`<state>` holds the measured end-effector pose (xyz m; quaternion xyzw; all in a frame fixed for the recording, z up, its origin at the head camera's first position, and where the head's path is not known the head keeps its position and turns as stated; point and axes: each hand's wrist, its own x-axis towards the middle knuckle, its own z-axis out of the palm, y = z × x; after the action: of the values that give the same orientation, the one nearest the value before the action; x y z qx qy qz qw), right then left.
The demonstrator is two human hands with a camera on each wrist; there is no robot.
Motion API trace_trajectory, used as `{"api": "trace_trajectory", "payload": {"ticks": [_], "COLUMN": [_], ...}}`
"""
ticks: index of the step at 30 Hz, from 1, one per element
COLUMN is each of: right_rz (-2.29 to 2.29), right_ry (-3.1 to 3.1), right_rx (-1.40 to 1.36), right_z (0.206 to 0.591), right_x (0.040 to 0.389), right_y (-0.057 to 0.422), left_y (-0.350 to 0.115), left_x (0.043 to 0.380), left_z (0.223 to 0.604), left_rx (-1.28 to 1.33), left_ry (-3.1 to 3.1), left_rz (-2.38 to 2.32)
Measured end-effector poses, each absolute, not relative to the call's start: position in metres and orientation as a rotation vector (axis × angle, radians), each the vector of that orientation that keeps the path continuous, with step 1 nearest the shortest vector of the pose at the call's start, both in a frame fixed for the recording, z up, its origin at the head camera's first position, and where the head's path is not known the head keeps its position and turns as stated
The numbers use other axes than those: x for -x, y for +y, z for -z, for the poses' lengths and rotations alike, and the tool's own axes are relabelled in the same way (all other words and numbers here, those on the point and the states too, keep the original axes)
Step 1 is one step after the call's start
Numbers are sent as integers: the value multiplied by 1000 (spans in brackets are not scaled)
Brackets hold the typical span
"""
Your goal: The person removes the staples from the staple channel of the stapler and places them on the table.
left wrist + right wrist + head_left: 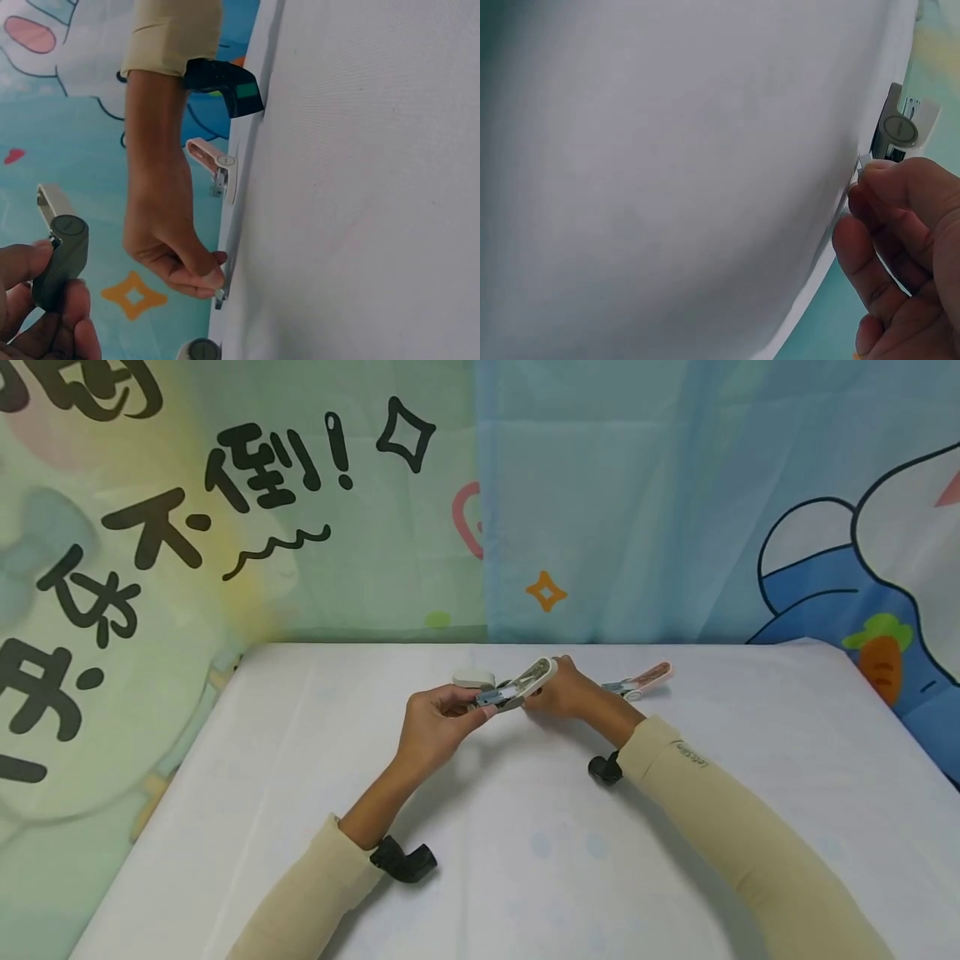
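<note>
My left hand (438, 722) grips a grey and white stapler (531, 681), its top arm swung open. In the left wrist view this stapler (66, 259) is held between thumb and fingers. Farther back over the table, my right hand (562, 692) pinches a small silvery metal piece (865, 162), which looks like a short strip of staples. Most of that piece is hidden by the fingertips. Behind my left hand lies a second stapler (474, 678), partly covered. A pink stapler (652, 676), also hinged open, rests beyond my right wrist.
A white cloth covers the table (517, 860), whose back edge runs close behind the staplers. A printed curtain (630, 502) hangs behind it. A black wrist camera (405, 860) sits on the left cuff and another camera (604, 769) on the right.
</note>
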<state>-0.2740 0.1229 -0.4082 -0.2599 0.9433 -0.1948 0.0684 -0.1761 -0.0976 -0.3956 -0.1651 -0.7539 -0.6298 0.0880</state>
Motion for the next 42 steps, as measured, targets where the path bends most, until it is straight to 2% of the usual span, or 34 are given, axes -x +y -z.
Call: {"api": "trace_trajectory", "payload": {"ticks": [14, 21, 33, 42], "right_rz": [576, 673, 1078, 1179], "right_ry": [2825, 2838, 2697, 2660], "right_rx": [818, 961, 689, 857], "right_z": [403, 404, 352, 328], "right_x": [276, 272, 248, 229], "right_y": [152, 180, 195, 197], "left_y": [-94, -92, -91, -67], "left_x": [176, 176, 177, 190], "left_z": [399, 401, 399, 393], "left_rx": [463, 476, 480, 482], "left_ry": [-2323, -2329, -2328, -2324], "left_rz": [1833, 1819, 1829, 1937]}}
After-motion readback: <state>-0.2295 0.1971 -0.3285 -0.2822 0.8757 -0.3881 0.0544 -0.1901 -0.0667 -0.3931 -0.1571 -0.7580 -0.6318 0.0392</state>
